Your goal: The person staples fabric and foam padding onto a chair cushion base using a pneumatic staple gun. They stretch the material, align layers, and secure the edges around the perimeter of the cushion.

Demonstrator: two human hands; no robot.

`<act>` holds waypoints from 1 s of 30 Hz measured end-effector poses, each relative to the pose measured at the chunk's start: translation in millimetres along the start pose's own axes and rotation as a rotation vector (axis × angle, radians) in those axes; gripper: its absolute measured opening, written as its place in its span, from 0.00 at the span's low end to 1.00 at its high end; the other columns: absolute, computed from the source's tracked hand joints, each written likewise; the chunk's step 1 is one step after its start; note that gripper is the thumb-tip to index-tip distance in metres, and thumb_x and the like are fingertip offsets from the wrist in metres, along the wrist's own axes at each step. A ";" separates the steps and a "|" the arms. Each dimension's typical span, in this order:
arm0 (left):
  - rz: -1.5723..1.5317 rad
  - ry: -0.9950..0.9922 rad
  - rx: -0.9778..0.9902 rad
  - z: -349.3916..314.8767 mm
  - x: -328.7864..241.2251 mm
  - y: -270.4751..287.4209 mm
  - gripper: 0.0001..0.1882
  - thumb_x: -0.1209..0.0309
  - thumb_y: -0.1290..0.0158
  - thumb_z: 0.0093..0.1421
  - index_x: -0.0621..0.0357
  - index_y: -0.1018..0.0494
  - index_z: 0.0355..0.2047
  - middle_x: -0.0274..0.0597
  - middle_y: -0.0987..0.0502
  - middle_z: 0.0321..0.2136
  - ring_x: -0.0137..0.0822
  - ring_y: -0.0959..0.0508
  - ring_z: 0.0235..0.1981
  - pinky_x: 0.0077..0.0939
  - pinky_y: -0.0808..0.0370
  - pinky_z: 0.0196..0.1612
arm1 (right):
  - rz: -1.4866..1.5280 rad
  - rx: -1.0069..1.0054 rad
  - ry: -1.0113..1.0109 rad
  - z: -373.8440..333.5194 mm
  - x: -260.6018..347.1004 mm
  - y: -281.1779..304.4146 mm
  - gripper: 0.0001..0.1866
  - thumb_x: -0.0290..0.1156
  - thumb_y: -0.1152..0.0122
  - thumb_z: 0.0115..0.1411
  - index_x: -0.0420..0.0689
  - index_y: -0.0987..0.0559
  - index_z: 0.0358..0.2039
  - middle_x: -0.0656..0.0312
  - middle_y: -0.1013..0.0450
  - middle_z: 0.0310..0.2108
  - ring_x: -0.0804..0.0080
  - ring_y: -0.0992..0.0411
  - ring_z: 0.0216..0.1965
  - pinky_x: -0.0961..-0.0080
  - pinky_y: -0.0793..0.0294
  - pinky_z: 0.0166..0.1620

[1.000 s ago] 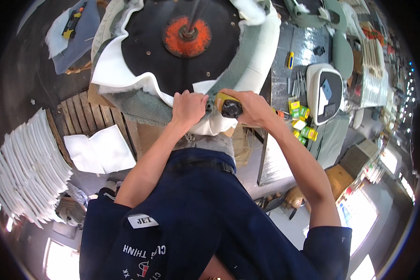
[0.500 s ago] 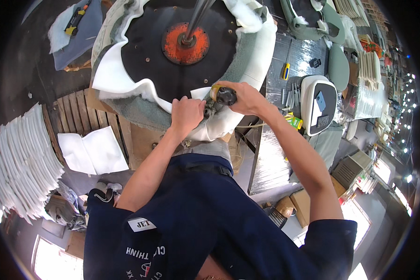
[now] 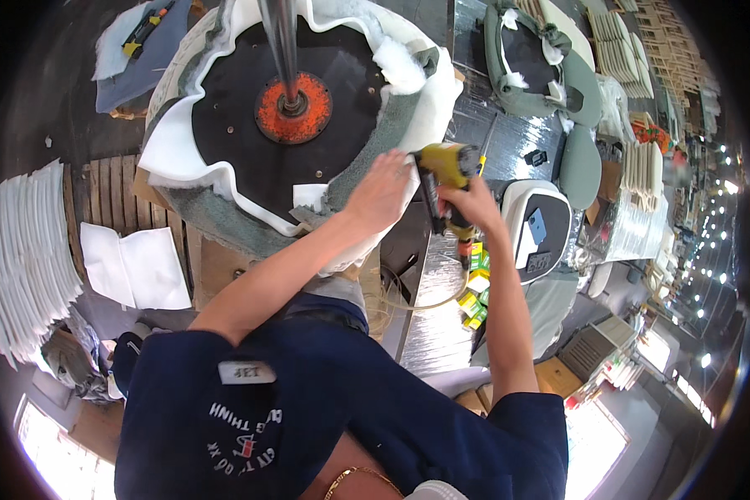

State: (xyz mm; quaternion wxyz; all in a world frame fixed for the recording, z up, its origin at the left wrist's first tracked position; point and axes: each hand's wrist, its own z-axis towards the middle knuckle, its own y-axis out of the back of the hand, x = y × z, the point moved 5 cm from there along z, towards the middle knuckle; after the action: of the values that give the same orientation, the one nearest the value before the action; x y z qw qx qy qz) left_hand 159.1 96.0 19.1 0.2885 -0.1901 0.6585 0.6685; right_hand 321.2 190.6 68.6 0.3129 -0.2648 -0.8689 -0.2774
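Note:
A round upturned seat (image 3: 250, 150) has a black base board, an orange centre plate with a metal pole (image 3: 282, 50), and white foam and grey-green fabric folded over its rim. My left hand (image 3: 381, 193) presses the fabric and foam down at the seat's right front edge, fingers spread flat. My right hand (image 3: 473, 207) grips the handle of a yellow and black staple gun (image 3: 443, 171), held just right of the left hand, off the seat's rim.
A foil-covered bench (image 3: 442, 283) at right carries small green and yellow boxes (image 3: 473, 287), a white and black seat shell (image 3: 535, 225) and green seat parts (image 3: 550, 75). White foam sheets (image 3: 133, 265) lie on a wooden pallet; a stack of white pieces (image 3: 25, 250) is at left.
The seat has turned and shifted left in view. My left hand moved right along the rim and flattened. My right hand pulled the staple gun off the rim, out to the right.

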 end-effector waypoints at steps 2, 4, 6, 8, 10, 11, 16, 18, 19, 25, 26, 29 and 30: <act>-0.046 0.088 -0.069 41.0 2.4 -28.2 0.31 0.65 0.53 0.70 0.76 0.40 0.65 0.66 0.44 0.70 0.59 0.46 0.73 0.49 0.51 0.75 | 0.125 0.026 0.076 23.3 11.3 30.0 0.12 0.25 0.38 0.59 0.34 0.21 0.42 0.62 0.24 0.26 0.74 0.25 0.24 0.74 0.25 0.30; -0.113 0.214 -0.162 71.1 13.5 -42.9 0.35 0.60 0.55 0.72 0.78 0.45 0.68 0.66 0.48 0.72 0.58 0.49 0.75 0.48 0.52 0.76 | 0.014 -0.005 0.078 51.4 27.2 45.6 0.12 0.28 0.36 0.58 0.37 0.19 0.42 0.64 0.27 0.22 0.77 0.29 0.21 0.76 0.28 0.27; 0.011 0.122 -0.154 74.7 24.9 -53.7 0.38 0.55 0.58 0.73 0.77 0.48 0.70 0.65 0.50 0.73 0.56 0.50 0.75 0.46 0.53 0.76 | -0.217 -0.010 0.099 81.4 56.1 56.2 0.13 0.32 0.33 0.56 0.40 0.18 0.41 0.65 0.28 0.20 0.78 0.31 0.19 0.76 0.31 0.25; 0.060 0.109 -0.143 62.8 26.6 -62.6 0.41 0.50 0.61 0.73 0.76 0.50 0.71 0.63 0.51 0.74 0.53 0.52 0.76 0.44 0.55 0.77 | -0.376 -0.017 0.129 103.1 71.6 49.6 0.19 0.40 0.30 0.54 0.39 0.18 0.40 0.64 0.29 0.17 0.77 0.32 0.17 0.75 0.32 0.23; 0.076 0.111 -0.118 58.4 25.0 -61.1 0.41 0.49 0.61 0.73 0.75 0.51 0.71 0.62 0.51 0.74 0.52 0.52 0.76 0.43 0.55 0.77 | -0.483 0.008 0.151 130.4 72.2 48.9 0.23 0.45 0.31 0.51 0.35 0.19 0.34 0.58 0.26 0.18 0.71 0.27 0.19 0.71 0.27 0.26; 0.088 0.117 -0.118 60.0 28.8 -57.1 0.41 0.49 0.61 0.73 0.75 0.51 0.72 0.61 0.51 0.74 0.51 0.52 0.77 0.43 0.56 0.77 | -0.508 0.015 0.166 141.2 79.7 44.8 0.24 0.47 0.31 0.51 0.34 0.19 0.31 0.57 0.25 0.19 0.69 0.26 0.20 0.70 0.25 0.27; 0.105 0.144 -0.049 55.3 31.2 -47.7 0.44 0.45 0.62 0.73 0.74 0.52 0.72 0.59 0.52 0.75 0.50 0.53 0.77 0.41 0.56 0.77 | -0.803 -0.031 0.151 166.5 89.0 32.4 0.24 0.49 0.31 0.50 0.35 0.17 0.30 0.54 0.24 0.19 0.64 0.25 0.21 0.67 0.24 0.29; 0.140 0.154 -0.016 50.2 34.6 -45.1 0.45 0.44 0.64 0.72 0.73 0.52 0.73 0.57 0.53 0.75 0.49 0.54 0.77 0.40 0.57 0.77 | -0.813 0.016 0.121 167.5 93.3 26.7 0.24 0.49 0.31 0.51 0.37 0.17 0.32 0.54 0.24 0.19 0.64 0.25 0.21 0.66 0.25 0.29; 0.169 0.160 0.009 46.4 35.4 -44.5 0.45 0.43 0.65 0.72 0.72 0.52 0.73 0.56 0.53 0.76 0.49 0.54 0.77 0.40 0.58 0.78 | -0.800 0.072 0.080 166.5 93.4 25.4 0.24 0.48 0.30 0.51 0.37 0.17 0.33 0.54 0.23 0.20 0.63 0.25 0.22 0.65 0.25 0.29; 0.253 0.131 0.032 34.1 34.0 -41.9 0.46 0.41 0.67 0.72 0.71 0.52 0.73 0.55 0.53 0.76 0.47 0.55 0.77 0.39 0.59 0.78 | -0.818 0.114 0.249 163.9 82.7 23.9 0.34 0.52 0.28 0.48 0.31 0.17 0.42 0.38 0.19 0.38 0.46 0.19 0.42 0.61 0.20 0.46; 0.269 0.131 0.033 32.2 35.5 -40.1 0.46 0.40 0.68 0.72 0.71 0.52 0.73 0.54 0.53 0.76 0.46 0.55 0.77 0.39 0.59 0.78 | -0.813 0.130 0.215 162.0 85.0 20.7 0.33 0.51 0.28 0.49 0.32 0.17 0.43 0.38 0.19 0.38 0.46 0.19 0.42 0.61 0.20 0.46; 0.299 0.135 0.076 22.3 34.3 -37.4 0.46 0.39 0.68 0.72 0.69 0.52 0.74 0.52 0.54 0.76 0.45 0.55 0.77 0.39 0.59 0.78 | -0.771 0.135 0.227 154.4 78.1 14.3 0.31 0.51 0.28 0.50 0.36 0.16 0.45 0.40 0.18 0.38 0.46 0.19 0.41 0.61 0.20 0.46; 0.306 0.138 0.074 17.9 34.7 -36.9 0.46 0.39 0.68 0.72 0.68 0.52 0.74 0.51 0.53 0.76 0.44 0.55 0.77 0.39 0.60 0.78 | -0.752 0.135 0.253 150.0 77.9 9.6 0.31 0.50 0.27 0.50 0.37 0.16 0.45 0.41 0.18 0.38 0.47 0.19 0.41 0.60 0.20 0.46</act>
State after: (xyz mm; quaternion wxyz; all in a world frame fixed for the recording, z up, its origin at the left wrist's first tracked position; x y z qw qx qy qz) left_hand 158.5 117.2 -30.3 0.1443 -0.1222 0.7222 0.6653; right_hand 216.0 316.9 27.8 0.3106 0.1291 -0.8762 -0.3452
